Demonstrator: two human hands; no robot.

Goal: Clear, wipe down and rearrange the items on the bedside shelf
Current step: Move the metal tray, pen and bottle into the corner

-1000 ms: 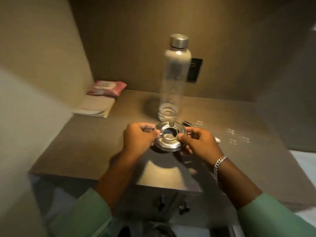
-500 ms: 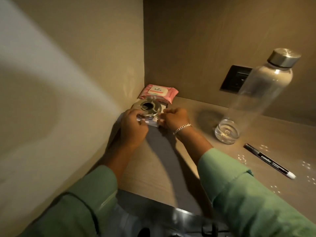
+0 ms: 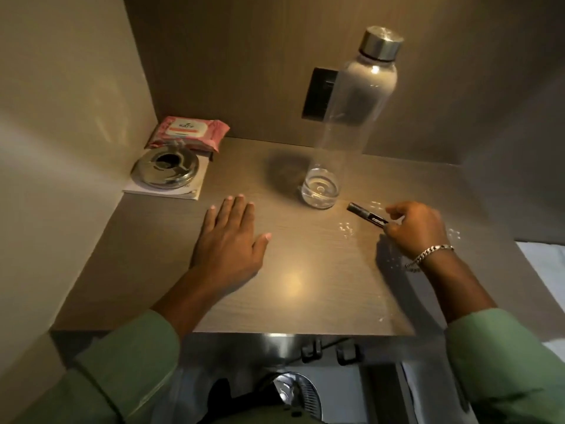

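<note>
Wood-grain panels close our bedside shelf in on three sides, with a dark wall socket at the back. What has just changed: the metal ashtray, which both our hands carried across half a second ago, now sits alone in the left corner on a white booklet, just in front of the pink wipes pack. Both hands have left it. We judge that corner arranged, so the rearranging moves on to the items at the right.

Our left hand lies flat over the middle of the shelf — fingers spread, palm down, grasping nothing. Our right hand has reached to the black marker, which lies just beside the base of the clear water bottle; thumb and fingers are pinched around its near end, though we cannot tell whether it is lifted off the wood yet. The bottle stands upright, apart from both hands.

Small wet spots glint around the marker — the wiping may not be quite finished there.
</note>
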